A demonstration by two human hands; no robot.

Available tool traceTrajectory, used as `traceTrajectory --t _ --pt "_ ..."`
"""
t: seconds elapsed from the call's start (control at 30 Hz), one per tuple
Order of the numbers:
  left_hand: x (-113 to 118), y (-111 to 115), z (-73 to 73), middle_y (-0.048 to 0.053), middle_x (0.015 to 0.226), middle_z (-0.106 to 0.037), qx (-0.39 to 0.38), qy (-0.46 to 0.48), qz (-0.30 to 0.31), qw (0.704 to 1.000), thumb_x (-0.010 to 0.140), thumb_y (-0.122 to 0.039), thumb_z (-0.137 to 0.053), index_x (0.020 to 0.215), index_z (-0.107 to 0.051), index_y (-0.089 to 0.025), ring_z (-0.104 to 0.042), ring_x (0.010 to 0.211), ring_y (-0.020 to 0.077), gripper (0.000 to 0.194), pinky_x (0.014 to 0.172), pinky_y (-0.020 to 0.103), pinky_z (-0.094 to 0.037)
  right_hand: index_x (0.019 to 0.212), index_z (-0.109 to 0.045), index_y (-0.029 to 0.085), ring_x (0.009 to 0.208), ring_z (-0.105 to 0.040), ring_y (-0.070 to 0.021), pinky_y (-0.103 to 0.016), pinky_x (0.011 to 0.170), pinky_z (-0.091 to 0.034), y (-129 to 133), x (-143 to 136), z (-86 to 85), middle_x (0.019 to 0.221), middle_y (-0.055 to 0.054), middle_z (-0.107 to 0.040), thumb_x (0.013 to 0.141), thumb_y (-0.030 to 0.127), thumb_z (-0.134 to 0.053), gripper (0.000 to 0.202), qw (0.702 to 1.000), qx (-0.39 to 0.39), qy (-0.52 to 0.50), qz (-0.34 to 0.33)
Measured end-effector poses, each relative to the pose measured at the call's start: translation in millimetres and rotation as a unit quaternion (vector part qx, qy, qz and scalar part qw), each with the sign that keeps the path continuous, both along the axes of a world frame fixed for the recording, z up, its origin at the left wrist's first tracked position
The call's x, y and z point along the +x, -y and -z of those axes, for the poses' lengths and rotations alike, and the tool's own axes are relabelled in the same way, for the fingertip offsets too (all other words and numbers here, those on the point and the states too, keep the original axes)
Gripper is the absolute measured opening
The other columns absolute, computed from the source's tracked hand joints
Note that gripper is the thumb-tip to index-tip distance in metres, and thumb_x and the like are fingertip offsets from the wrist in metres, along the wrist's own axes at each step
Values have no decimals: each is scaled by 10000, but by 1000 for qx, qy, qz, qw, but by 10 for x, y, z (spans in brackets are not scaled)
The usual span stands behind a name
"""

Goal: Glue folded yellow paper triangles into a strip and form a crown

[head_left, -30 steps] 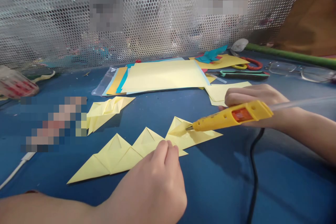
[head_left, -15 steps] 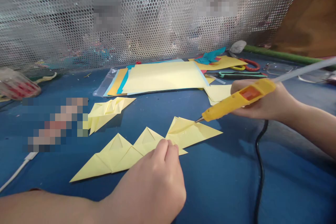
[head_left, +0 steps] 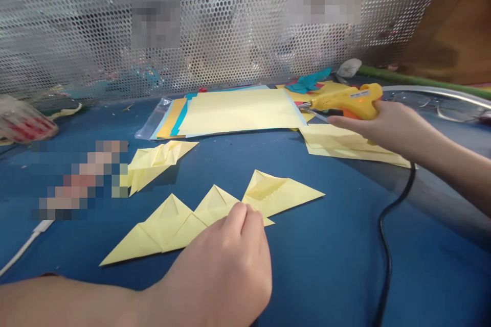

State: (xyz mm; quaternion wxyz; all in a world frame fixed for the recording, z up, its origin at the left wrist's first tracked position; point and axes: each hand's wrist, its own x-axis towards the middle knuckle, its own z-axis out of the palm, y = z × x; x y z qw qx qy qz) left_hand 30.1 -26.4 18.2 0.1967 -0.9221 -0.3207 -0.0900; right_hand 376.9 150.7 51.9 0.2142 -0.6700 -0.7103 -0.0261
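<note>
My left hand (head_left: 230, 255) is closed, pinching the lower edge of a folded yellow paper strip (head_left: 163, 227) that lies on the blue table. The strip has several pointed peaks, and its right-hand piece shows a shiny streak, which looks like glue, by an open fold. At the right, my right hand (head_left: 387, 122) is closed around a yellow hot glue gun (head_left: 351, 101). The gun's metal nozzle points left, beside the paper stack's right edge, and a glue stick trails out behind it. A smaller folded yellow paper piece (head_left: 163, 161) lies behind the strip, touching neither hand.
At the back lie a stack of coloured paper (head_left: 238, 111) and loose yellow sheets (head_left: 345, 143). A teal paper shape (head_left: 310, 80) sits behind them. The gun's black cord (head_left: 386, 245) runs down the right side. Perforated metal mesh (head_left: 230, 25) borders the table's far side.
My right hand has lifted the glue gun off the folded paper and carried it up and back to the right, baring the loose yellow sheets. My left hand stays on the strip.
</note>
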Motion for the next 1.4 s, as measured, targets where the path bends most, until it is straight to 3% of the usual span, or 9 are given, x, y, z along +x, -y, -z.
traceTrajectory --t 0.23,0.4,0.53,0.63,0.7,0.8,1.03,1.27,1.4 --pt "2 1 49 137 1046 -787 -24 8 3 1000 902 85 -487 1064 -747 -105 -743 890 245 361 825 351 -694 578 -629 224 408 -463 -138 -302 437 -305 71 -88 30 430 -10 -525 756 1007 -611 803 997 -70 0 13" --pt "4 2 45 125 1064 -780 -111 14 8 994 962 14 -548 1083 -746 -125 -731 865 241 270 774 338 -680 734 -779 253 511 -565 -172 -317 486 -346 96 -66 43 585 -47 -687 863 949 -551 744 999 18 2 -27" --pt "-7 11 -9 157 1134 -800 -89 21 15 996 1054 -92 -560 1196 -758 -80 -757 977 278 244 819 359 -686 787 -800 220 594 -599 -203 -366 552 -422 219 -168 -37 725 -91 -743 947 777 -559 628 990 120 -5 -76" --pt "-10 28 -109 176 1232 -796 -62 -26 31 997 1110 -157 -541 1307 -727 -15 -762 1065 284 306 853 322 -673 946 -849 248 744 -700 -197 -345 647 -539 395 -345 -77 945 -73 -804 985 601 -620 423 966 132 -20 -223" --pt "1 43 -159 174 1264 -791 -43 -50 34 997 1134 -196 -530 1352 -703 13 -765 1079 275 348 872 297 -655 1083 -850 293 827 -758 -175 -296 718 -598 516 -466 -50 1007 -36 -811 1027 401 -662 224 908 110 -40 -402" --pt "24 61 -166 157 1274 -797 -7 -46 22 999 1158 -249 -514 1420 -665 7 -762 1126 265 397 936 296 -620 1336 -768 376 914 -781 -134 -231 781 -628 640 -590 57 1101 10 -802 1068 253 -628 326 856 57 -43 -512" --pt "9 22 -76 117 1316 -798 8 -39 18 999 1182 -310 -437 1398 -678 -39 -759 1162 246 422 988 280 -567 1271 -778 305 937 -781 -124 -192 843 -621 660 -633 205 1107 -19 -785 1090 207 -579 286 842 -6 -64 -535" --pt "-3 -2 -55 251 1608 -562 -12 -19 15 1000 1133 -262 -465 1439 -626 18 -773 1140 230 445 805 225 -625 1276 -732 217 957 -732 -98 -168 871 -543 627 -593 246 1130 -66 -743 1134 193 -507 267 811 0 -38 -584" --pt "11 -9 -47 233 1437 -716 -5 -51 47 998 1150 -321 -482 1409 -649 12 -761 1195 305 454 929 330 -651 1215 -733 154 986 -710 -127 -205 888 -542 629 -621 204 1123 -91 -757 1138 200 -493 256 795 4 -8 -606"
